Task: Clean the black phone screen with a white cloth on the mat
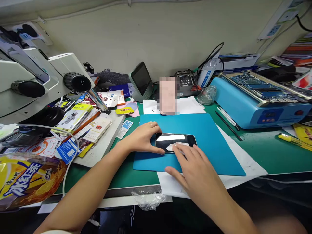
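Observation:
A smartphone (pixel 161 138) with a black, glossy screen lies flat and crosswise on a blue mat (pixel 214 159). My left hand (pixel 145 138) grips its left end, thumb along the near edge and fingers at the far edge. Under the fingers of my right hand (pixel 192 159) is a small white wipe (pixel 170 147), pressed against the screen. The right thumb sticks out to the side, over the mat. Much of the wipe and part of the phone's near edge are hidden by the right fingers.
A microscope (pixel 68 71) and stacked boxes (pixel 73 118) stand at left, with a bottle of brown drink (pixel 29 178) in front. Behind the mat are a pixelated upright object (pixel 168 96), a small display (pixel 141 81) and a glass jar (pixel 207 95). A blue machine (pixel 243 107) carries circuit boards at right.

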{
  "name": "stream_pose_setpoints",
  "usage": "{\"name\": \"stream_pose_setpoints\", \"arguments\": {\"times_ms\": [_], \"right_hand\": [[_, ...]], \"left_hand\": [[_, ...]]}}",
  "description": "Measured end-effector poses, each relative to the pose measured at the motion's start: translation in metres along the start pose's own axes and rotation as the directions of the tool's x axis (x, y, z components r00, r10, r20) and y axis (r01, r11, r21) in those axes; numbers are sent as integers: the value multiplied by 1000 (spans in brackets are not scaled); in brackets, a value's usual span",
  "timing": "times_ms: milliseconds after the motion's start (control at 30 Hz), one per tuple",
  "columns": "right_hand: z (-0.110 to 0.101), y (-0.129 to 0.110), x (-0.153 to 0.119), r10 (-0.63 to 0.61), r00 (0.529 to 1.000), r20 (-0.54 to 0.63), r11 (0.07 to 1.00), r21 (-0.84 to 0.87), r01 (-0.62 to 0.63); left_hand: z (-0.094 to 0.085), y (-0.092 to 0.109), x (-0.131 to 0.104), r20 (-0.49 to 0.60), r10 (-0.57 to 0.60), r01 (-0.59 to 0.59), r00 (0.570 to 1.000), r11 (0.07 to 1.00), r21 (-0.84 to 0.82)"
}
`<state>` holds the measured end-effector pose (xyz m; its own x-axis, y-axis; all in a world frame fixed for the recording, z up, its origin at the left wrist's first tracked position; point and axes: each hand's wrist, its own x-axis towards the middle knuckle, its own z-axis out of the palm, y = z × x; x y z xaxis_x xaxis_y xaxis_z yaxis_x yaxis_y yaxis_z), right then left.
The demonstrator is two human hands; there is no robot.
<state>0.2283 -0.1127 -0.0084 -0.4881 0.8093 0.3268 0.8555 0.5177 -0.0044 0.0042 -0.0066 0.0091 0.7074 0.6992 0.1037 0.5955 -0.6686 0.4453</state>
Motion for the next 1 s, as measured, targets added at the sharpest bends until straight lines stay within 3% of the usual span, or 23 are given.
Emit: {"name": "stream_pose_setpoints", "arguments": {"times_ms": [233, 433, 500, 767, 1000], "right_hand": [[3, 7, 43, 48, 997, 59, 997, 52, -51], [-5, -7, 5, -16, 1000, 25, 999, 45, 15], [-7, -7, 4, -21, 999, 25, 997, 74, 19], [-2, -9, 64, -58, 991, 117, 975, 220, 32], [-2, -6, 29, -79, 996, 43, 993, 96, 75]], "left_hand": [[1, -2, 0, -10, 12, -12, 1000, 1000, -28], [0, -1, 0, -5, 9, -9, 1000, 1000, -2], [0, -2, 0, -7, 13, -13, 1000, 1000, -13], [4, -5, -1, -24, 24, -24, 999, 999, -25], [0, -4, 0, -8, 27, -27, 1000, 999, -36]]}}
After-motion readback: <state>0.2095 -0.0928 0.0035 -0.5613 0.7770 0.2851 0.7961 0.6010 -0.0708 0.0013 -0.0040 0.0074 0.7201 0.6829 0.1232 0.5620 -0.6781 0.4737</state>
